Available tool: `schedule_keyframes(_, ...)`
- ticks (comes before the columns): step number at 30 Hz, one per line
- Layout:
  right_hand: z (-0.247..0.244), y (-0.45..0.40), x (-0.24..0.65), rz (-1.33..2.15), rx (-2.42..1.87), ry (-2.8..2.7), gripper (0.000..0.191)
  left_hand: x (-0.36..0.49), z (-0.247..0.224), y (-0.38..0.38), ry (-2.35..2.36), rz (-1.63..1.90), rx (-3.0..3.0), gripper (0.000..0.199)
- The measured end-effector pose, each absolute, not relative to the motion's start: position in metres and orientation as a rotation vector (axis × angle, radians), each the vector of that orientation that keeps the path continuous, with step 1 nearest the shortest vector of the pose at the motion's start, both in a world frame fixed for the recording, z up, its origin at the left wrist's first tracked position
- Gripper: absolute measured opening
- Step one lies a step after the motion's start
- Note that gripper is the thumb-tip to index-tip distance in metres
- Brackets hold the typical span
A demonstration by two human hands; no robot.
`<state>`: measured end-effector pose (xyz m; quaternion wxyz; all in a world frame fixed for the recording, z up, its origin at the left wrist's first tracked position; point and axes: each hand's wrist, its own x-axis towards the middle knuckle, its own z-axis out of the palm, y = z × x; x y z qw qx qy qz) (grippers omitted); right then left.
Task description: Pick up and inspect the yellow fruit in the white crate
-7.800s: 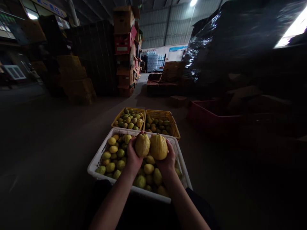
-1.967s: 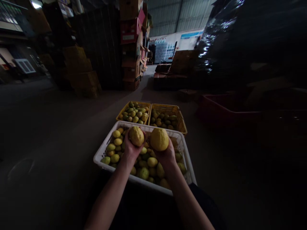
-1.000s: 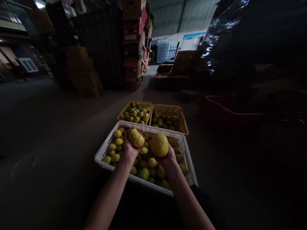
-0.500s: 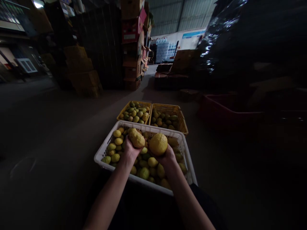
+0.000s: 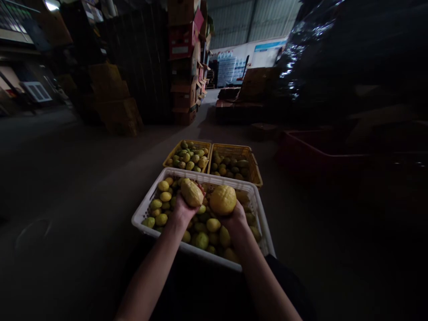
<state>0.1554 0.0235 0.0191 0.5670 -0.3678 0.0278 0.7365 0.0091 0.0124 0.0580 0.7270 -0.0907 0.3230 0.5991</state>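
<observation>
My left hand (image 5: 184, 209) is wrapped from below round a long, lumpy yellow fruit (image 5: 191, 192) that looks like a citron. A rounder, bumpy yellow fruit (image 5: 223, 200) of similar look rests in the palm of my right hand (image 5: 236, 216), its fingers mostly hidden beneath it. Both hands hover over a white plastic crate (image 5: 149, 189) with holes in its walls. Inside lie many smaller yellow and green fruits (image 5: 213, 224), partly covered by my forearms.
Beyond the white crate stand two yellow crates of greenish fruit, a left one (image 5: 166, 161) and a right one (image 5: 256, 171). A red tub (image 5: 301, 145) is to the right. Cardboard boxes (image 5: 183, 96) are stacked farther back, and plastic-wrapped goods (image 5: 301, 58) loom in shadow.
Both held fruits have turned in my hands and show different sides. The right one has shifted slightly to the right. The crates stand as before.
</observation>
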Motion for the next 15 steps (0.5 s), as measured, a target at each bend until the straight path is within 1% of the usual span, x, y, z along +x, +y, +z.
schedule_keyframes(4,0.019,0.023,0.16,1.716,-0.887,0.105,0.033,0.007,0.048,0.019,0.943,1.323,-0.192,0.03)
schedule_keyframes(7,0.021,0.021,0.16,1.687,-0.923,0.139,0.031,0.006,0.04,0.024,0.928,1.255,-0.202,0.028)
schedule_keyframes(11,0.027,0.018,0.156,1.71,-0.893,0.195,0.029,0.008,0.033,0.027,0.895,1.251,-0.193,0.036)
schedule_keyframes(15,0.032,0.016,0.152,1.698,-0.907,0.203,0.029,0.012,0.039,0.022,0.839,1.22,-0.179,0.04)
